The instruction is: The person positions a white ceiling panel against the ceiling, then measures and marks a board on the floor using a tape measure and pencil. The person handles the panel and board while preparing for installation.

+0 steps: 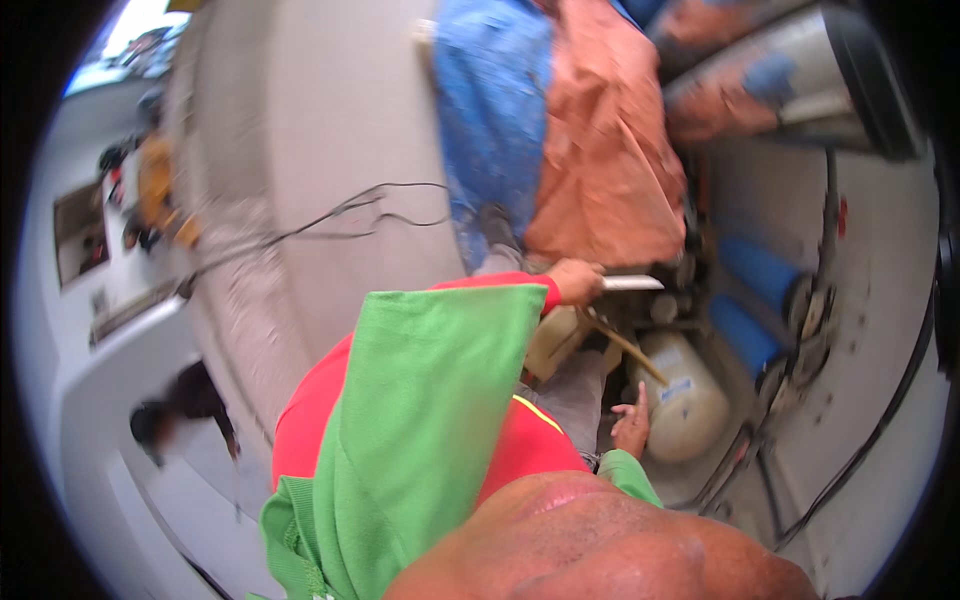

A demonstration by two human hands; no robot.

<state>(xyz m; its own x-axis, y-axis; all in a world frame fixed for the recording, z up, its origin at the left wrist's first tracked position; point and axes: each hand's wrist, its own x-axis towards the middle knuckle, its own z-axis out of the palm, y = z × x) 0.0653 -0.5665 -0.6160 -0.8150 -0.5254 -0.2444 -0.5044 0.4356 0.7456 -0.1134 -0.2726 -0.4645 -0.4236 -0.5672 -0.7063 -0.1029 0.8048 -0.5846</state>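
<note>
The short white plastic pipe (632, 283) sits clamped in the left hand (576, 281) at twelve o'clock of the cream round tank (684, 395), unfitted yet, while the right hand (631, 425) hovers spread, empty
</note>
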